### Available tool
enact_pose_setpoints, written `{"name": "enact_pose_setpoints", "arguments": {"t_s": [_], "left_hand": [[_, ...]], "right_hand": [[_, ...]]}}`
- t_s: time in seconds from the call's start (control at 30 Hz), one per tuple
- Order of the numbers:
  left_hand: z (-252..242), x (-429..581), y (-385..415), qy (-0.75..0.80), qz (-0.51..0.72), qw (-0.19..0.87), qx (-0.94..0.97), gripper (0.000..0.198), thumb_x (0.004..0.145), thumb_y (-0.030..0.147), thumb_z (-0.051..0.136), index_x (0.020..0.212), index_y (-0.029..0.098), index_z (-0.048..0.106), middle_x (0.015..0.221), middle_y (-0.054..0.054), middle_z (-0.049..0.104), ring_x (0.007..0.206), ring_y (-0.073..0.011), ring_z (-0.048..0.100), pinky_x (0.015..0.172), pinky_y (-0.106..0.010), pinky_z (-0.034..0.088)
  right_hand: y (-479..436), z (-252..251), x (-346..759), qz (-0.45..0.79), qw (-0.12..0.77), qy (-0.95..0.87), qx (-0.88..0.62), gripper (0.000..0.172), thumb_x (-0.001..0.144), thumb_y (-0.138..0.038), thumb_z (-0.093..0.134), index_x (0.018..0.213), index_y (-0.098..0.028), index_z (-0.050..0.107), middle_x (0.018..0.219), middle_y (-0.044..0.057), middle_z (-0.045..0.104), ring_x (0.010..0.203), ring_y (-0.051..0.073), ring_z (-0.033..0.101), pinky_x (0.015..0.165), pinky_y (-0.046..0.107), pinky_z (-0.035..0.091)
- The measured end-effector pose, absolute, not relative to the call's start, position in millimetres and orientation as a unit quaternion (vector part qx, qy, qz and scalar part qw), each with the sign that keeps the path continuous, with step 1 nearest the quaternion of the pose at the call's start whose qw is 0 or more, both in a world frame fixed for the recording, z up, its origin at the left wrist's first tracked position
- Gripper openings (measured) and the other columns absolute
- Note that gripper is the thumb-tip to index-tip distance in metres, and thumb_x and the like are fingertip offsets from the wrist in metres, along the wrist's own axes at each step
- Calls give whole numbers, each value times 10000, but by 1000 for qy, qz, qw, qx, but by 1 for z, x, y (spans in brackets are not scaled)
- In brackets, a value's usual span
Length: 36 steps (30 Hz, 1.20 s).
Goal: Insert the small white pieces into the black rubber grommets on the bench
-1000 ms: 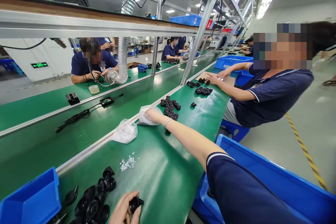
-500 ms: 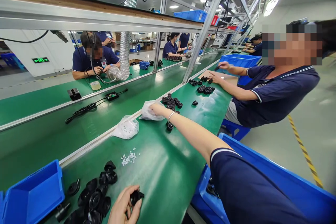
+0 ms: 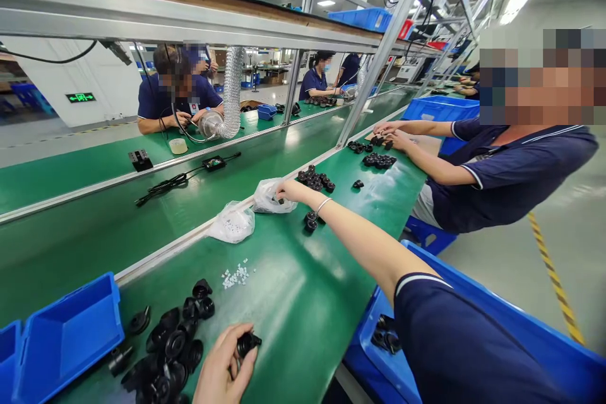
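Note:
My left hand (image 3: 222, 366) sits at the bottom edge of the green bench, fingers closed round a small black plastic part (image 3: 247, 344). To its left lies a heap of similar black parts (image 3: 170, 347). My right arm stretches far forward; my right hand (image 3: 290, 190) reaches into a crumpled clear plastic bag (image 3: 267, 197), its fingers pinched at the bag's mouth. A second clear bag of small white pieces (image 3: 233, 224) lies just left of it. A few loose white pieces (image 3: 235, 276) are scattered on the mat. A cluster of black parts (image 3: 315, 179) lies beyond my right wrist.
A blue bin (image 3: 66, 334) stands at the lower left and a blue crate (image 3: 497, 334) hangs off the bench's right edge. A co-worker in a navy shirt sits at the right, hands on black parts (image 3: 379, 161). Other people work across the conveyor (image 3: 95, 227).
The view has shifted a little to the left and down. My right hand stays at the clear bag, fingers now pinched at its opening. My left hand keeps the black part.

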<state>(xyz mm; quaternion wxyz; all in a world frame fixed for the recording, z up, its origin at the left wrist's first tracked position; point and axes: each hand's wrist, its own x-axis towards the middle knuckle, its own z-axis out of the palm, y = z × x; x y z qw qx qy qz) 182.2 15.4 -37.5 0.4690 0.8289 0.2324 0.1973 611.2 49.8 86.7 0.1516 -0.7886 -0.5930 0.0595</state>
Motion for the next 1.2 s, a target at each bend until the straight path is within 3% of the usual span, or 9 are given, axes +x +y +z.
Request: {"name": "enact_pose_setpoints", "arguments": {"t_s": [0.2,0.33,0.47,0.6,0.77,0.9,1.0,1.1,1.2], "left_hand": [[-15,179,17,228,123,472,843,304,940,389,519,1181,238,625,1134,-98,643,579,-111,547,638,-263,525],[-11,179,16,238,110,480,837,306,942,364,505,1200,231,601,1076,-82,639,567,-112,525,624,-268,507],[-11,179,16,251,124,477,833,322,911,362,553,1188,211,615,926,-57,629,565,-121,521,615,-270,503],[-10,178,17,259,137,493,819,323,880,365,598,1154,201,649,876,-55,618,588,-129,543,615,-276,508],[-3,177,15,259,124,601,746,371,899,411,577,1197,197,632,1009,-90,617,562,-119,641,588,-282,525],[0,180,12,265,127,709,640,439,900,462,579,1230,173,572,997,-98,638,549,-132,672,530,-272,525],[1,182,12,280,127,771,558,481,849,467,661,1188,155,523,846,-55,666,672,-195,726,607,-291,565],[4,182,14,286,132,795,518,504,786,442,744,1147,154,541,966,-84,684,873,-249,741,741,-327,587],[7,182,15,281,139,803,507,546,786,436,748,1211,159,543,1071,-107,677,922,-238,730,812,-338,577]], "right_hand": [[21,68,565,123,212,-610,-754,191,955,-258,568,846,-139,672,671,-3,623,596,135,579,632,264,485],[-3,17,489,152,258,-644,-704,79,910,-204,622,859,-171,672,816,31,655,736,155,618,738,272,501],[-14,-15,445,137,308,-640,-690,104,959,-203,537,963,-176,637,989,88,605,886,194,607,854,340,508],[-15,-17,448,140,350,-622,-686,150,979,-267,515,974,-188,643,992,82,601,933,199,598,907,348,491],[-13,-19,463,162,377,-569,-713,258,986,-333,466,934,-185,672,738,22,598,678,164,584,727,310,508],[-10,-27,462,170,397,-540,-722,239,941,-366,519,910,-186,673,820,34,644,639,146,577,673,294,501],[-12,-27,460,167,409,-528,-725,225,928,-357,521,939,-183,663,878,50,655,668,151,598,663,294,511],[-17,-19,456,148,410,-533,-725,185,913,-330,543,938,-189,660,912,59,648,775,175,615,751,323,516],[-27,-7,446,130,398,-548,-724,155,917,-318,557,901,-200,656,897,57,634,812,187,599,784,335,503]]}}
